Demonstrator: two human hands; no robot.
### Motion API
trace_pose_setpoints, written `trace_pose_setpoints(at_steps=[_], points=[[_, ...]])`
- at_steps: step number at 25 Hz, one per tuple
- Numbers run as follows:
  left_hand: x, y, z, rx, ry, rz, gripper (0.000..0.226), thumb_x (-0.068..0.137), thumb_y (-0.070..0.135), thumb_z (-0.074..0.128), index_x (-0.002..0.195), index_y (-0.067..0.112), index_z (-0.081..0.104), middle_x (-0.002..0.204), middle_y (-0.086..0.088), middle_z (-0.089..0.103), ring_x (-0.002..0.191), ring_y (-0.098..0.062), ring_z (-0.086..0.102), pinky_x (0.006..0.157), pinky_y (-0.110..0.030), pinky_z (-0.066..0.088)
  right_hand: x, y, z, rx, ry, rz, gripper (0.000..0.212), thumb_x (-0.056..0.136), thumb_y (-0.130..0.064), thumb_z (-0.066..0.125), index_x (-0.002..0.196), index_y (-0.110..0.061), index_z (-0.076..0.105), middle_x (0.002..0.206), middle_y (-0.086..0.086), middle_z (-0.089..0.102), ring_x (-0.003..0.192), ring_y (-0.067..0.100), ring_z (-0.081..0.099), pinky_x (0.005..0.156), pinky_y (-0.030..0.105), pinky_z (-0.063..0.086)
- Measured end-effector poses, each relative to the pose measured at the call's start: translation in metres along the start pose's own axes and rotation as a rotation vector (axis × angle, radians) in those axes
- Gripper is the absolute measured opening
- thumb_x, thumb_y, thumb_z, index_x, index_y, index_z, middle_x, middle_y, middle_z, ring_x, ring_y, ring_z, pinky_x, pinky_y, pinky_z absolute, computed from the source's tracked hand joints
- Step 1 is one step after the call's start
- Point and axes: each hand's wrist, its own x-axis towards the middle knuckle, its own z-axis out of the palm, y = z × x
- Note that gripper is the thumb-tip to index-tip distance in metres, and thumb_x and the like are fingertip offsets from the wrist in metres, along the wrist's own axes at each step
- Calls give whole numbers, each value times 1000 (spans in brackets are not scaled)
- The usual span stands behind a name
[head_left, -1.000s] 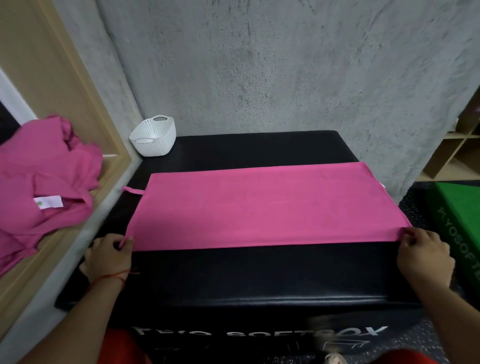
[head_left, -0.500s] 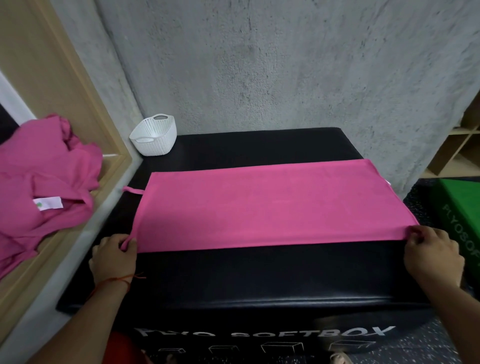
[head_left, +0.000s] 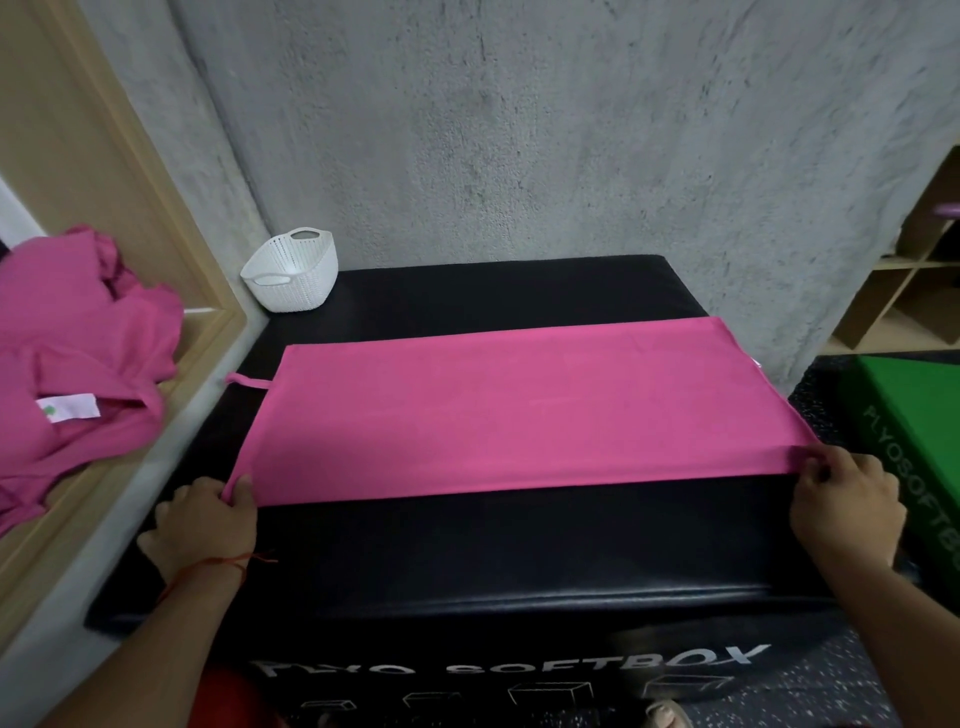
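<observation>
**Hold both corners level for the fold**

The pink towel (head_left: 519, 410) lies flat as a long band across the top of the black box (head_left: 519, 551). Its far edge stops short of the wall, and its near edge sits well back from the box's front edge. The left grip (head_left: 208, 525) pinches the near left corner between thumb and curled fingers. The right grip (head_left: 847, 509) pinches the near right corner the same way, and a few small creases gather there. The near edge runs fairly straight between the two.

This looks like the start of a lengthwise fold, with the near edge going over to meet the far one. To do it well:

- Lift both corners together and to the same height, so the edge travels as one line.
- Use only enough sideways pull to take out sag; more would drag the right end off the box, where the towel already reaches the side.
- Lay the corners down on the far corners, then check that the small loop (head_left: 248, 381) on the left side is not trapped in the fold.
- Smooth from the middle outward before letting go.

The white basket (head_left: 291, 270) stands at the box's far left corner, well apart from the towel. A heap of pink cloth (head_left: 78, 364) lies on the ledge to the left.
</observation>
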Motion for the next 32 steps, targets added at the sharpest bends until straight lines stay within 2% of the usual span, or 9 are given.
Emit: trace_pose_setpoints(at_steps=[4, 6, 10, 15, 19, 23, 24, 28, 32], points=[[-4, 2, -3, -206, 62, -15, 29, 103, 39, 55, 95, 12, 57, 92, -21, 63, 99, -48, 60, 87, -59, 43, -2, 0, 0, 20, 26, -2, 52, 93, -36, 33, 119, -10, 69, 116, 31, 59, 103, 52, 54, 89, 60, 47], [-7, 1, -5, -388, 43, -36, 22, 103, 36, 56, 102, 15, 50, 85, -17, 63, 92, -49, 64, 88, -57, 45, -3, 1, -2, 34, 23, 15, 52, 90, -35, 32, 119, -11, 68, 115, 31, 59, 103, 51, 54, 89, 60, 47], [-3, -6, -2, -666, 22, -54, 27, 100, 30, 66, 116, 20, 47, 92, -5, 66, 94, -42, 68, 92, -56, 50, -3, 2, -5, 96, -18, 62, 53, 84, -29, 33, 122, -15, 68, 117, 27, 60, 108, 49, 54, 95, 61, 46], [9, -19, 2, -801, -69, -22, 13, 99, 16, 59, 101, 29, 56, 92, -8, 64, 87, -37, 62, 86, -52, 50, -3, 1, -10, 166, -49, 123, 45, 87, -11, 51, 127, -17, 69, 120, 22, 61, 115, 46, 54, 103, 60, 47], [9, -22, -3, -858, -232, -46, 30, 88, 2, 52, 85, 23, 73, 103, -11, 71, 93, -27, 61, 88, -38, 47, 1, 3, -9, 234, -25, 124, 47, 88, -32, 48, 124, -12, 70, 114, 22, 62, 110, 47, 57, 97, 55, 50], [6, -26, -9, -789, -281, 39, 37, 87, -9, 65, 102, 23, 75, 100, -19, 69, 77, -25, 61, 62, -13, 48, 2, 5, -7, 286, -23, 133, 30, 99, -18, 57, 126, -14, 70, 131, 21, 53, 122, 45, 52, 104, 56, 47], [6, -28, -10, -791, -278, 53, 34, 88, -5, 71, 107, 22, 75, 101, -18, 69, 80, -25, 62, 64, -11, 48, 2, 4, -8, 298, -22, 124, 28, 100, -15, 58, 125, -15, 70, 134, 20, 51, 124, 44, 50, 106, 55, 45], [15, -37, -6, -750, -202, 104, 16, 93, 17, 77, 108, 20, 79, 113, -5, 71, 103, -22, 68, 99, -36, 52, 3, 6, -7, 294, -29, 103, 33, 99, -22, 51, 126, -13, 69, 139, 19, 52, 128, 43, 46, 107, 55, 43], [21, -42, 3, -725, -150, 155, 10, 96, 20, 75, 104, 15, 79, 115, -2, 73, 111, -24, 68, 108, -46, 50, 1, 6, -7, 272, -28, 73, 49, 92, -33, 38, 126, -14, 67, 140, 20, 53, 126, 46, 45, 106, 56, 43]])
